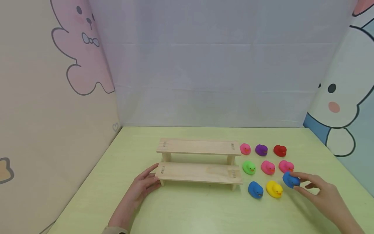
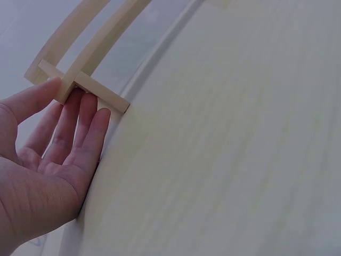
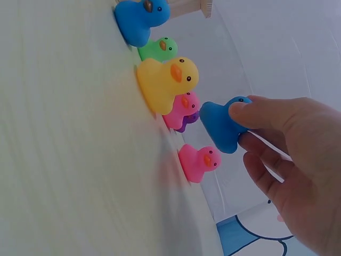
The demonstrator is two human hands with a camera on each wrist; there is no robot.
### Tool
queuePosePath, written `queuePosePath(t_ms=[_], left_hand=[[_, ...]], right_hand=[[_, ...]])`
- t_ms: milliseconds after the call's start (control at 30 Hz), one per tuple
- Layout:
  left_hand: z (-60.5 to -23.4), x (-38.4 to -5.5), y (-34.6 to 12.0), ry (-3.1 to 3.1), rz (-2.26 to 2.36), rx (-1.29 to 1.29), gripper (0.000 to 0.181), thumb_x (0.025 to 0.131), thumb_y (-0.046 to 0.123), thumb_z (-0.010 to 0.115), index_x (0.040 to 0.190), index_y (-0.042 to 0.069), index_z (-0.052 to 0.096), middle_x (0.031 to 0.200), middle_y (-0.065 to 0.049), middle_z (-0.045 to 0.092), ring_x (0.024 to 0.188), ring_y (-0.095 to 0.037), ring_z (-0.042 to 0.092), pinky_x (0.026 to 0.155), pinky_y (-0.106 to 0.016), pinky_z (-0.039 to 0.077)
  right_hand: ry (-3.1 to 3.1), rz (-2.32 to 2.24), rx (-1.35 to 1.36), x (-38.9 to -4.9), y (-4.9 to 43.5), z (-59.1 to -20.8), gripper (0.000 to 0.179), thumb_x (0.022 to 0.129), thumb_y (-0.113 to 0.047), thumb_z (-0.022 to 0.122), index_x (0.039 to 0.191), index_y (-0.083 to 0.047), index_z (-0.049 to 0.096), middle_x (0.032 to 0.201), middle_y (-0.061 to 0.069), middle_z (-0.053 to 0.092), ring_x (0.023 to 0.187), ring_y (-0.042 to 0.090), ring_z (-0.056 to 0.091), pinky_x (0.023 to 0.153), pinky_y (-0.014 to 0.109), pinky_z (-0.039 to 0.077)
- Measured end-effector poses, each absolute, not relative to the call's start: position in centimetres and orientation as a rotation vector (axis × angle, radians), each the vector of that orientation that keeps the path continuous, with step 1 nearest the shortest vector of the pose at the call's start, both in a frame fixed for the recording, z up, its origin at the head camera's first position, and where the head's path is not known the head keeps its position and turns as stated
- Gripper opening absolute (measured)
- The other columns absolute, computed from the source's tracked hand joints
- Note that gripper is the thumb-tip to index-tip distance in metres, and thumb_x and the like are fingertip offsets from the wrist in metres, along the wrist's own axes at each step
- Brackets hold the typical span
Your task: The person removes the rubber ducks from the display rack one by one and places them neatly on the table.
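My right hand pinches a blue rubber duck between thumb and fingers. In the right wrist view that duck is up off the table. My left hand grips the left end of a two-step wooden stand. In the left wrist view the thumb is at the edge of the lower board, and the fingers curl below it by the leg. Right of the stand sit a second blue duck, a yellow duck and a green duck.
Farther back on the table are a purple duck, a red duck and three pink ducks, one pink duck close to the stand's upper board. A pale curtain hangs behind, with cartoon-printed walls at both sides.
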State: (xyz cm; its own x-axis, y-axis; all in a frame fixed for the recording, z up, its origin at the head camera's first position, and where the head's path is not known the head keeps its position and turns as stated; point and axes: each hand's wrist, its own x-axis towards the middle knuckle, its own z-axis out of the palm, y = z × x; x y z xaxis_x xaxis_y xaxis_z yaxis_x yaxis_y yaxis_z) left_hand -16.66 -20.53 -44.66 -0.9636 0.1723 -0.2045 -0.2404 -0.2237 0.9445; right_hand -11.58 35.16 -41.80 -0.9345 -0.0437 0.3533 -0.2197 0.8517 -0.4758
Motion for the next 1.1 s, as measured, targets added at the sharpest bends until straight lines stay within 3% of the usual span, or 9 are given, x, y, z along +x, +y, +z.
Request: queuePosePath(t_ms=[133, 333, 633, 833, 1100], left_hand=[[-44.6, -16.6, -20.5, 1.766, 2.27, -0.085, 0.064, 0.091, 0.003, 0.061, 0.149, 0.011, 0.034, 0.122, -0.018, 0.056, 0.107, -0.028, 0.059, 0.094, -0.041, 0.046], [-44.6, -16.5, -20.4, 1.773, 2.271, -0.081, 0.064, 0.091, 0.004, 0.061, 0.149, 0.011, 0.034, 0.122, -0.018, 0.057, 0.106, -0.028, 0.059, 0.094, -0.041, 0.047], [-44.7, -16.7, -20.5, 1.776, 2.264, -0.116, 0.063, 0.091, 0.003, 0.061, 0.148, 0.012, 0.036, 0.119, -0.017, 0.057, 0.106, -0.028, 0.059, 0.093, -0.041, 0.047], [-44.7, -16.6, -20.5, 1.772, 2.264, -0.087, 0.064, 0.091, 0.005, 0.062, 0.149, 0.011, 0.034, 0.12, -0.017, 0.057, 0.106, -0.028, 0.059, 0.094, -0.042, 0.047], [-44.7, -16.5, -20.5, 1.773, 2.262, -0.069, 0.065, 0.091, 0.004, 0.062, 0.149, 0.011, 0.034, 0.122, -0.018, 0.056, 0.107, -0.028, 0.059, 0.095, -0.042, 0.046]], right_hand=[[-2.74, 0.75, 0.221, -11.6, 35.9, -42.1, 0.046, 0.074, -0.004, 0.081, 0.116, -0.011, 0.066, 0.105, 0.011, 0.065, 0.082, 0.008, 0.053, 0.061, 0.02, 0.051], [-2.974, 0.79, 0.12, -12.0, 36.7, -42.5, 0.041, 0.077, -0.004, 0.077, 0.116, -0.003, 0.064, 0.102, 0.015, 0.064, 0.084, 0.025, 0.056, 0.06, 0.022, 0.05], [-3.079, 0.895, 0.049, -12.3, 37.4, -42.8, 0.041, 0.08, -0.007, 0.076, 0.117, 0.001, 0.062, 0.102, 0.014, 0.063, 0.085, 0.024, 0.056, 0.061, 0.022, 0.05], [-3.085, 0.905, 0.043, -12.5, 38.0, -43.1, 0.042, 0.08, -0.009, 0.076, 0.118, 0.001, 0.062, 0.106, 0.019, 0.062, 0.087, 0.027, 0.056, 0.064, 0.029, 0.052], [-3.094, 0.915, 0.036, -12.5, 38.2, -43.1, 0.043, 0.08, -0.012, 0.076, 0.119, 0.001, 0.061, 0.106, 0.017, 0.062, 0.088, 0.027, 0.056, 0.062, 0.025, 0.05]])
